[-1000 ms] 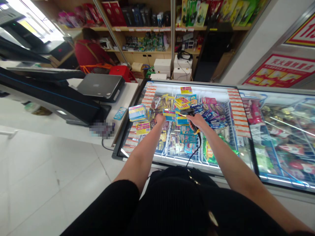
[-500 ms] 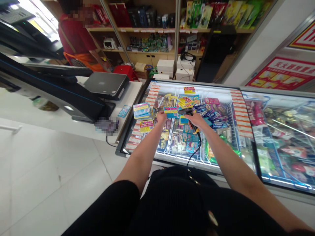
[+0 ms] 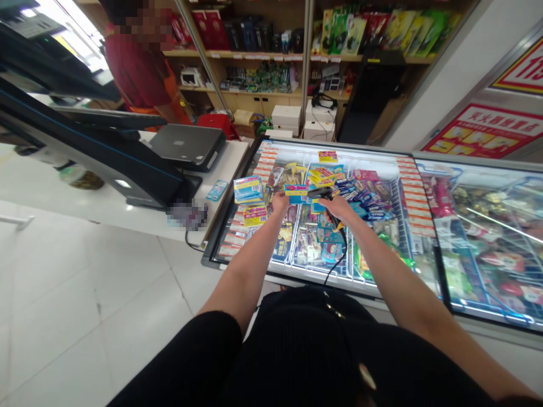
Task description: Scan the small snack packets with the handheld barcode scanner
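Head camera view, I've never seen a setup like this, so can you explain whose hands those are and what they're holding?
There is no robot here: both bare hands belong to the person wearing the camera. It sits on their head and looks forward and down, so their dark clothing fills the bottom. The left hand holds a yellow-and-blue packet. The right hand holds what looks like a corded black handheld scanner, its head close to the packet's right end. Below is a glass-topped freezer; a stack of packets lies on top at the left, and packaged goods show through the glass. Left of it is a white counter. Another person, in a red top, is at the upper left.
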### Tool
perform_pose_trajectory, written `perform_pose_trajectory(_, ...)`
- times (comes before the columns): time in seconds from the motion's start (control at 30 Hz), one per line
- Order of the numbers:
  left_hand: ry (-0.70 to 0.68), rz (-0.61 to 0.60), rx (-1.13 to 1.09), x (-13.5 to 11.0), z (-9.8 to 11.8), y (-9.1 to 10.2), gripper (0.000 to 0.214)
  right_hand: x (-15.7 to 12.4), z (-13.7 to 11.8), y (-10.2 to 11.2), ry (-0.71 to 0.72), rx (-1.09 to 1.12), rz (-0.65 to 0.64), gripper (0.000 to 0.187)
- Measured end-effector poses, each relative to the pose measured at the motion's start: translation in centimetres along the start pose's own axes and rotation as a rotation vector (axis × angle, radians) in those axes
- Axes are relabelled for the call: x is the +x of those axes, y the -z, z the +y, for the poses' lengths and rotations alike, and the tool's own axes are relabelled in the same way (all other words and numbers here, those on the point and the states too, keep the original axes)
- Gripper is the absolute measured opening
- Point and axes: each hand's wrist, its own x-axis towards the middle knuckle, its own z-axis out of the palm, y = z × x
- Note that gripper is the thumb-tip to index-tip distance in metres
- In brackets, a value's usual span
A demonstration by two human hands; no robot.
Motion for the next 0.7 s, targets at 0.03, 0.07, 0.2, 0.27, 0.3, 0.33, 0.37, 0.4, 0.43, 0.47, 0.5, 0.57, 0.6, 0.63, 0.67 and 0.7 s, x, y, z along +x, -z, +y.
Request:
perform_pose_trajectory(0.03,0.015,-0.009,-0.043,-0.2,0.1,0.1,0.033,-0.1,0.0,-0.1,0.001,0.003,0.0,0.03)
perform_pose_trajectory(0.07,0.024,-0.018,-0.072,-0.3,0.1,0.2,0.033,-0.3,-0.1,-0.1,-0.001,0.003,0.0,0.03)
perform_pose_trajectory(0.2,0.041,-0.04,-0.086,-0.9,0.0,1.0,0.035,-0.9,-0.6,-0.6,-0.008,-0.001,-0.003,0.028)
perform_pose_trajectory(0.27,0.058,-0.044,-0.09,-1.1,-0.2,1.6,0.036,-1.1,-0.8,-0.9,-0.003,-0.002,0.002,0.027)
perform_pose_trajectory(0.3,0.065,-0.051,-0.1,-1.2,-0.3,2.0,0.036,-1.1,-0.9,-1.2,0.001,0.0,0.004,0.027)
perform_pose_trajectory(0.33,0.071,-0.06,-0.112,-1.4,-0.5,2.4,0.035,-1.1,-1.0,-1.5,0.003,0.002,0.004,0.027)
perform_pose_trajectory(0.37,0.076,-0.068,-0.125,-1.5,-0.7,2.8,0.035,-1.1,-1.1,-1.8,0.005,0.003,0.002,0.026)
perform_pose_trajectory(0.4,0.081,-0.071,-0.134,-1.6,-1.0,3.4,0.035,-1.1,-1.2,-2.1,0.008,0.002,0.002,0.026)
perform_pose_trajectory(0.43,0.087,-0.066,-0.137,-1.7,-1.3,3.9,0.035,-1.1,-1.4,-2.5,0.01,0.0,0.002,0.026)
perform_pose_trajectory(0.47,0.093,-0.054,-0.134,-1.8,-1.7,4.6,0.034,-1.1,-1.5,-2.9,0.011,-0.004,0.001,0.026)
perform_pose_trajectory(0.5,0.099,-0.042,-0.132,-1.9,-2.2,5.3,0.034,-1.1,-1.6,-3.3,0.015,-0.01,-0.004,0.026)
perform_pose_trajectory(0.57,0.108,-0.022,-0.138,-2.0,-3.2,6.8,0.032,-1.1,-1.9,-4.2,0.031,-0.016,-0.022,0.026)
perform_pose_trajectory(0.6,0.111,-0.012,-0.144,-2.1,-3.6,7.6,0.031,-1.2,-2.1,-4.7,0.038,-0.019,-0.038,0.026)
perform_pose_trajectory(0.63,0.116,0.0,-0.149,-2.1,-4.1,8.4,0.03,-1.2,-2.2,-5.1,0.042,-0.025,-0.052,0.027)
perform_pose_trajectory(0.67,0.122,0.014,-0.152,-2.2,-4.5,9.2,0.028,-1.2,-2.4,-5.6,0.045,-0.036,-0.061,0.028)
perform_pose_trajectory(0.7,0.132,0.031,-0.153,-2.2,-4.8,10.0,0.027,-1.3,-2.6,-6.0,0.041,-0.048,-0.067,0.029)
